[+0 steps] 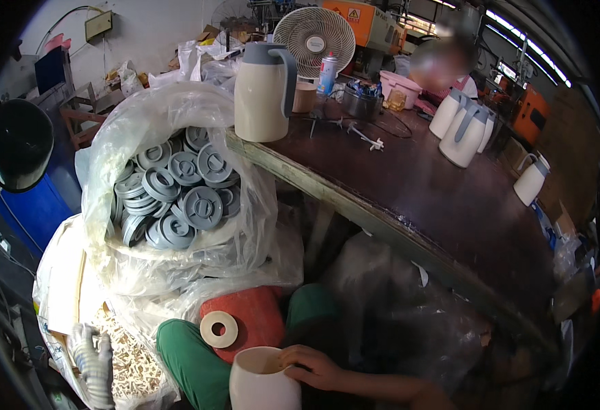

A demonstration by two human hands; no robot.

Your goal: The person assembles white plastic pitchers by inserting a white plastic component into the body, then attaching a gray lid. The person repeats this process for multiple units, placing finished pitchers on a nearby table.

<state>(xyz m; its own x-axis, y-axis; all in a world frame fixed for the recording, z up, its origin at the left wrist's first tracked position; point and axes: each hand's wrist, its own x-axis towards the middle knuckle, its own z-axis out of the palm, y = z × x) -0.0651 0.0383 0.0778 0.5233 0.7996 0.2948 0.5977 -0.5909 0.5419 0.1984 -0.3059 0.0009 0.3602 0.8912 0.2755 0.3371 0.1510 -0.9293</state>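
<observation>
A dark table fills the right half of the view, its worn front edge running from upper centre down to the lower right. To its left stands a big clear bag, open at the top and full of grey discs, resting on more plastic sacks. At the table's near corner stands a tall cream jug with a grey handle and lid; three smaller white jugs stand further along the table, with a fan behind. A person sits at the far side of the table, behind those jugs. Low in the view, on the person's lap between green trouser legs, lies a red bag with a cream ring resting on it. Just below stands an open cream jug body, near the bottom edge. The right hand grips its rim, fingers curled over the lip, the forearm coming in from the lower right. A gloved hand, probably the left, hangs at the lower left over a sack of pale bits; whether it is holding anything cannot be told.
</observation>
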